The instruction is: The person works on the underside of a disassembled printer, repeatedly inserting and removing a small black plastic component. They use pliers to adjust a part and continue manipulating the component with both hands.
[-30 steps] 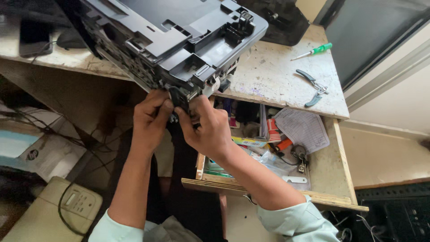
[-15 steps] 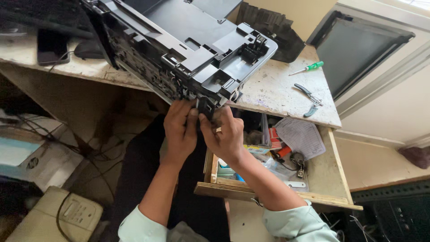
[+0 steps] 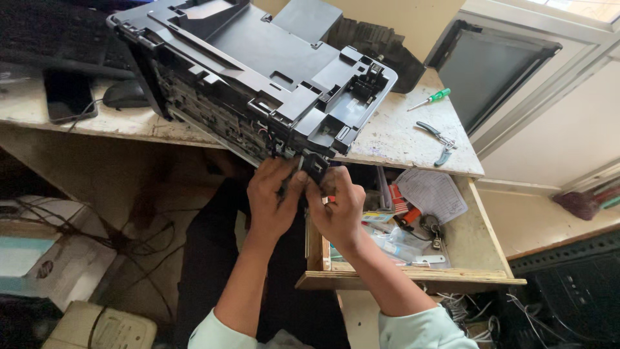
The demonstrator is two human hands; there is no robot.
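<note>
- Printer (image 3: 258, 71), a dark plastic body stripped of its covers, lies tilted on the table (image 3: 400, 139), its near corner jutting past the front edge above an open drawer (image 3: 413, 279).
- Left hand (image 3: 271, 203) reaches up under that overhanging corner, fingers curled against the exposed side where small wires show.
- Right hand (image 3: 339, 207) sits just beside the left, touching it; thumb and fingers are pinched on a small black part (image 3: 314, 165) at the printer's lower corner.
- Left hand's grip is closed against the printer's underside; whether it clamps a separate piece cannot be told, as the fingertips are hidden.
- Both forearms rise from pale green sleeves (image 3: 420, 329) at the bottom of the view.
- Screwdriver (image 3: 429, 99) with a green handle lies on the table to the right of the printer, well apart from the hands.
- Pliers (image 3: 438, 142) lie near the screwdriver, closer to the table's front edge.
- Drawer holds papers (image 3: 431, 192), a red-and-orange item and clear plastic bags, directly under the right hand.
- Phone (image 3: 68, 94) with a dark screen lies at the table's left end, a mouse (image 3: 126, 94) beside it and a keyboard (image 3: 58, 45) behind.
- Flat dark panel (image 3: 494, 71) leans against the wall at the right.
- Beige boxes and tangled cables (image 3: 116, 239) lie on the floor at the lower left.
</note>
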